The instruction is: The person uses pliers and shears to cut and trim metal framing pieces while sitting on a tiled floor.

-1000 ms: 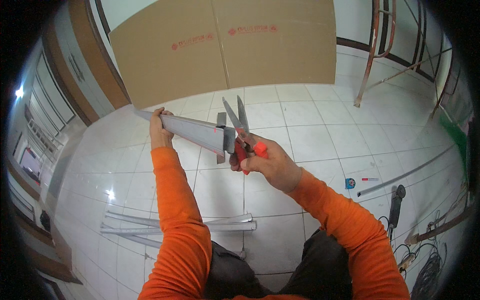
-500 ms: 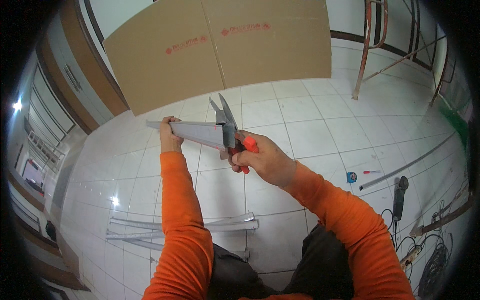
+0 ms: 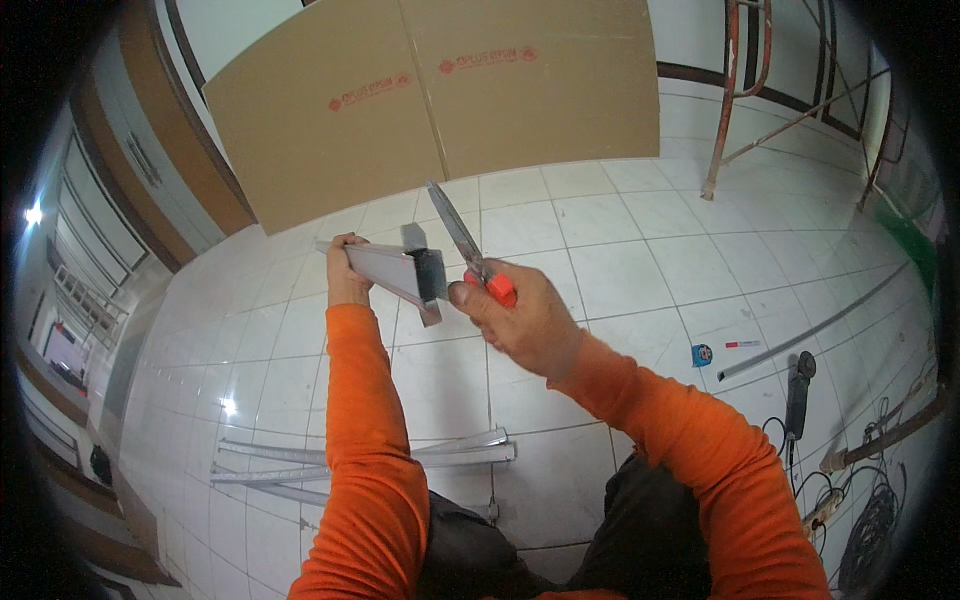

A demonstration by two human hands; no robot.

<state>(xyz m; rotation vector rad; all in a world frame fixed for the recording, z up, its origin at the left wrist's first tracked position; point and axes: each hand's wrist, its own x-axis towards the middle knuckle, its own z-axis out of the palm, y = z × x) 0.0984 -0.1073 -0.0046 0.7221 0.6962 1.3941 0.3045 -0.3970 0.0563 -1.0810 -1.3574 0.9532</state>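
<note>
My left hand (image 3: 347, 264) grips a long grey metal channel (image 3: 388, 270) from its far side. The channel's near end faces right, with flaps of cut metal bent outward above and below its dark opening. Just right of that end, my right hand (image 3: 527, 312) is closed round a pair of tin snips (image 3: 458, 235) with red handles. The snips' blades point up and to the left, pressed together and apart from the channel. My right thumb is close to the channel's lip; whether it touches I cannot tell.
Several metal channels (image 3: 465, 453) lie on the white tiled floor beyond my knees. At right are a blue tape measure (image 3: 702, 355), a red marker (image 3: 742, 344), a metal strip (image 3: 820, 330), an angle grinder (image 3: 798, 400) and coiled cable (image 3: 868, 545). Brown boards (image 3: 540, 110) and rusty scaffolding (image 3: 722, 120) stand behind.
The snips have come off the channel's end, and their blades have closed. My right hand has turned slightly. The channel's end has shifted left, showing its bent flaps.
</note>
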